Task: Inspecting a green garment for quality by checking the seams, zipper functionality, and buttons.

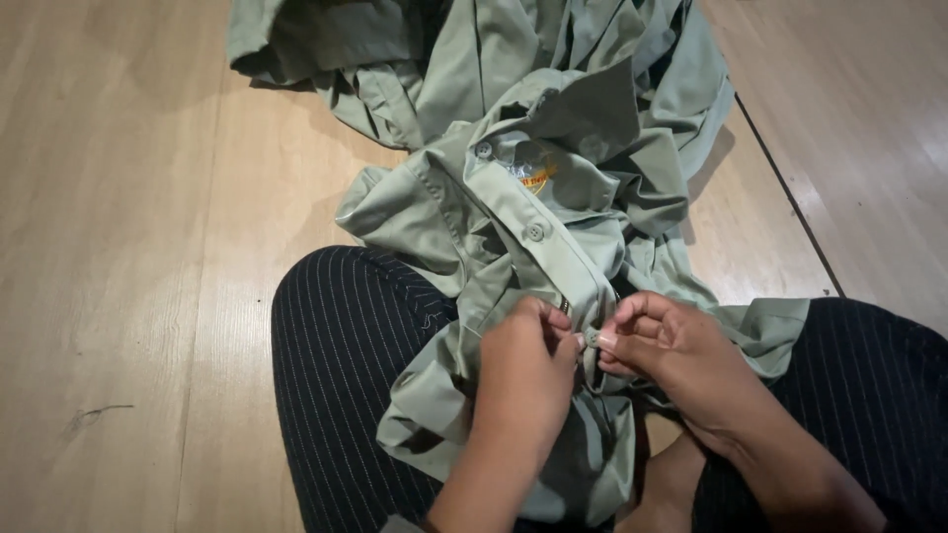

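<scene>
Right in the middle of the view, a pale green shirt [553, 227] lies on the wooden floor [128, 247] and runs down over the lap of a person sitting in dark pinstriped trousers [346, 365]. Just inside the shirt's collar [583, 109] sits a small round label [533, 176] — it is yellow and orange with a shiny bit, and its marks are too small to make out. 2 grey buttons [534, 232] show on the front strip, 1 near the collar and 1 lower down.

More green cloth [395, 49] is heaped at the top, and it is cut off by the edge of the picture, so you cannot tell how many pieces are there. The lower part of the shirt is hidden under the arms. Both knees run off the bottom and the right side.

The left hand [523, 370] is curled tight and pinches the edge of the front strip with its fingertips. The right hand [671, 355] is also closed — its thumb and first finger pinch a small grey button [592, 338]. That button sits right between the 2 hands, touching the fingertips of both. The buttonhole is hard to see, because the fingers cover it. A dark line in the floor [790, 207] runs along the right side of the shirt.
</scene>
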